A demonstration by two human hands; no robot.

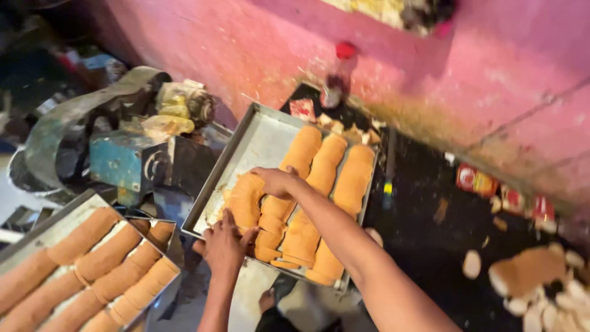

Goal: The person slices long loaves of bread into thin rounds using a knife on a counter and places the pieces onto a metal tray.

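1. Right hand (276, 180) lies flat, fingers loosely spread, atop a sliced loaf (270, 212) in the metal tray (258, 138) (centre); gripping nothing.
2. Left hand (224, 246) presses open-palmed on the loaf's near end; second tray (37, 237) near left.

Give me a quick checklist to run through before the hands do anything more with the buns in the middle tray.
1. Right hand on the bun rows: ok, resting on top.
2. Left hand at the near rim of the metal tray: ok.
3. Rows lined up: not ok, left row stops short.
4. Tray support: cannot tell, underside hidden.
5. Second filled tray stands apart: ok.
6. Surroundings clean: not ok, scraps on the dark surface.
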